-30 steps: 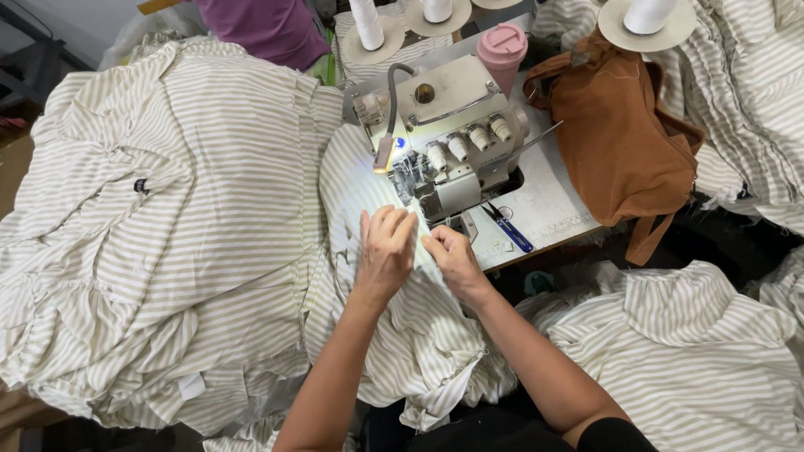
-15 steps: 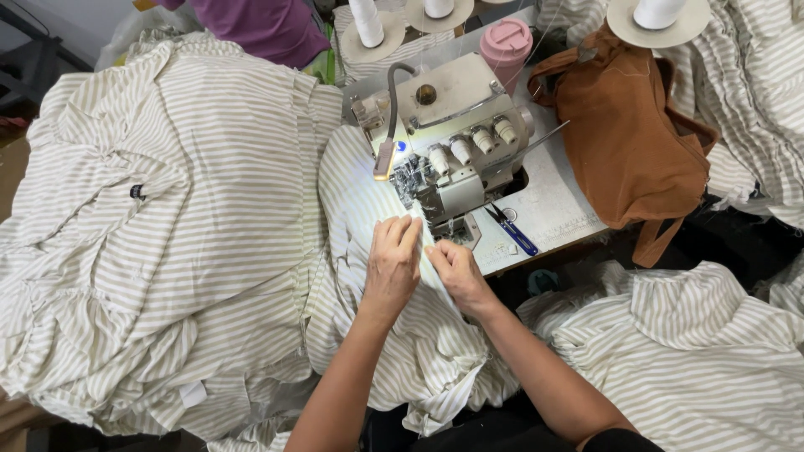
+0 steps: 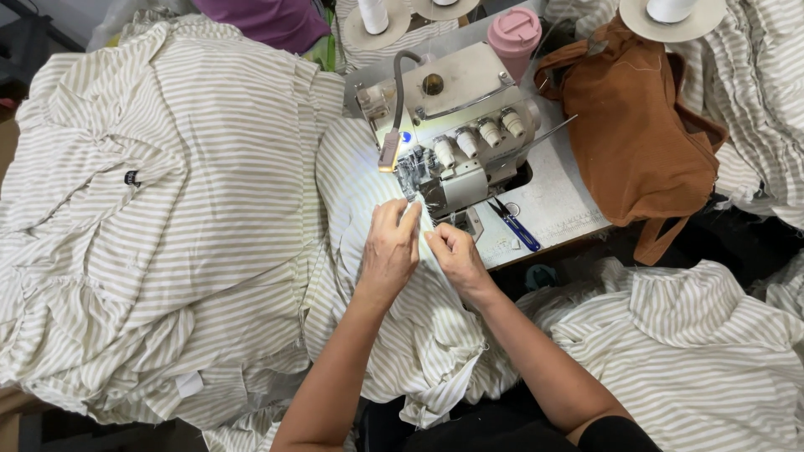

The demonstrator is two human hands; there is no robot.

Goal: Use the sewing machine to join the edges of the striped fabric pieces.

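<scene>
We are pinching the striped fabric (image 3: pixel 368 192) at centre frame, right in front of the sewing machine (image 3: pixel 452 125): our left hand (image 3: pixel 389 249) is pressing it with nearly closed fingers (image 3: pixel 409 219), our right hand (image 3: pixel 455 254) is clenching its edge. A small black label (image 3: pixel 131 177) is sitting on the striped pile at left, blue scissors (image 3: pixel 515 228) lying on the bench (image 3: pixel 553 201)

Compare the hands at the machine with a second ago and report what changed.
Both hands, the left hand and right hand, edged slightly toward the sewing machine, still pinching the striped fabric. The snips, brown bag and pink cup stayed put.
</scene>
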